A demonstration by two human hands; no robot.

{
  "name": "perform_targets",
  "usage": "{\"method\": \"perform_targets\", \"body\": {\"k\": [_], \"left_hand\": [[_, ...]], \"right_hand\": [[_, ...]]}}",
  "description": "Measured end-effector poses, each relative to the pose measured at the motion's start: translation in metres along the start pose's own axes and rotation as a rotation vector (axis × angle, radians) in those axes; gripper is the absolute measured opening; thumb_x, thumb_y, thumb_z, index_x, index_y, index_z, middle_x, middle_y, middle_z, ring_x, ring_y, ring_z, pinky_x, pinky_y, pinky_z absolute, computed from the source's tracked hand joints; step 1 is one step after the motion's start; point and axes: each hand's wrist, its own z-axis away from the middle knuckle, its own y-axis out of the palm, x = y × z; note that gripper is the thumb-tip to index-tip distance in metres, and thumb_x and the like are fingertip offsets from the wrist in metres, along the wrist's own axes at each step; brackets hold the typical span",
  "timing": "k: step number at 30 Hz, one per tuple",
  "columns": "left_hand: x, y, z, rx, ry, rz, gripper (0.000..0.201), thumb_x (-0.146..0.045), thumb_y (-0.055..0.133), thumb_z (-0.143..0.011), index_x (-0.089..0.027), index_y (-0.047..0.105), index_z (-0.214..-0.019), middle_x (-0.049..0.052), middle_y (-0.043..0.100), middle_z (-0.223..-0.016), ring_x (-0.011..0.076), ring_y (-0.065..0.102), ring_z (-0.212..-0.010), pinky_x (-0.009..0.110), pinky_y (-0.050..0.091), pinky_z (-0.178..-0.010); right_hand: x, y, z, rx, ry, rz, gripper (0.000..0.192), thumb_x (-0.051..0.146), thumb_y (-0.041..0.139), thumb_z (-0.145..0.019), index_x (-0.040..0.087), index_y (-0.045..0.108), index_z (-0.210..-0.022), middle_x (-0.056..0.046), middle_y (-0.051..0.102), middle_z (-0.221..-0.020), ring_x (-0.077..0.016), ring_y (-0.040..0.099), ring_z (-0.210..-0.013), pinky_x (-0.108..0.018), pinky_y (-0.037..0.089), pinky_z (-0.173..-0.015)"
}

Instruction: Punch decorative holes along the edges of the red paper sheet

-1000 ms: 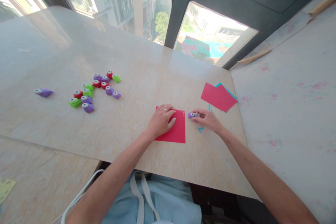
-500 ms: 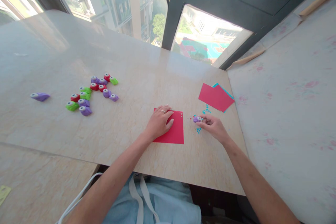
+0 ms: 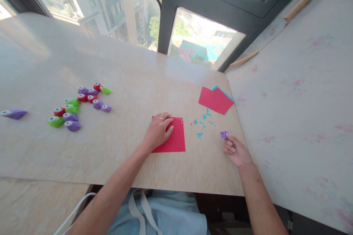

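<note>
Two hands: our right hand, nearest the edge of the surface, pinches a small purple punch in its fingers; left of it our left hand lies flat, fingers together, on the red paper, confetti scattered between, beyond.

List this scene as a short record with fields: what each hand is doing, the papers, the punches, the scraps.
left hand: flat on the red paper square, a ring on one finger
right hand: fingers pinching a small purple punch near the table's right edge
red paper square: lies on the table, small holes by its far right corner
paper stack: red sheet over a blue one, far right
scraps: blue and red bits between the square and the stack
punch group: purple, red and green, at left
lone purple punch: far left
</note>
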Motion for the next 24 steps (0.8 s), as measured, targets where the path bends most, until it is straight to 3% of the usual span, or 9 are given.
{"method": "perform_targets", "body": {"k": [4, 7, 13, 20, 24], "left_hand": [[0.000, 0.000, -0.001, -0.010, -0.001, 0.017, 0.025, -0.025, 0.052, -0.090, -0.019, 0.066, -0.110, 0.013, 0.062, -0.127, 0.0282, 0.051, -0.126, 0.051, 0.039, -0.110], [0.001, 0.001, -0.001, -0.018, 0.005, 0.011, 0.025, -0.025, 0.052, -0.091, -0.019, 0.066, -0.111, 0.013, 0.062, -0.127, 0.0282, 0.052, -0.126, 0.051, 0.039, -0.109], [0.001, 0.001, -0.001, -0.020, 0.002, 0.003, 0.026, -0.025, 0.051, -0.091, -0.019, 0.066, -0.111, 0.013, 0.061, -0.128, 0.0284, 0.051, -0.127, 0.052, 0.039, -0.109], [0.001, 0.001, 0.000, -0.016, 0.003, -0.009, 0.024, -0.026, 0.051, -0.092, -0.018, 0.066, -0.110, 0.012, 0.061, -0.127, 0.0278, 0.051, -0.127, 0.050, 0.039, -0.110], [-0.003, -0.002, 0.002, -0.009, -0.015, -0.002, 0.025, -0.025, 0.051, -0.092, -0.018, 0.064, -0.111, 0.012, 0.061, -0.128, 0.0252, 0.051, -0.127, 0.049, 0.036, -0.112]], "right_hand": [[0.001, -0.012, 0.000, -0.002, 0.017, 0.011, 0.045, 0.046, 0.083, -0.056, 0.022, 0.045, -0.060, 0.009, 0.037, -0.051, -0.0029, 0.018, -0.039, -0.022, 0.020, -0.037], [-0.003, -0.020, 0.001, -0.086, -0.043, 0.086, 0.042, 0.047, 0.083, -0.056, 0.020, 0.050, -0.062, 0.007, 0.044, -0.053, -0.0034, 0.026, -0.038, -0.022, 0.021, -0.036], [-0.012, -0.029, 0.000, -0.338, -0.190, 0.395, 0.051, 0.046, 0.080, -0.058, 0.016, 0.062, -0.095, 0.005, 0.055, -0.055, -0.0080, 0.042, -0.040, -0.020, 0.025, -0.034], [-0.016, -0.034, -0.003, -0.342, -0.251, 0.634, 0.053, 0.051, 0.071, -0.065, 0.016, 0.060, -0.103, 0.006, 0.052, -0.046, -0.0107, 0.040, -0.036, -0.022, 0.029, -0.034], [-0.017, -0.028, 0.007, -0.364, -0.306, 0.652, 0.060, 0.053, 0.069, -0.068, 0.015, 0.059, -0.114, 0.005, 0.052, -0.050, -0.0125, 0.043, -0.040, -0.023, 0.033, -0.036]]}}
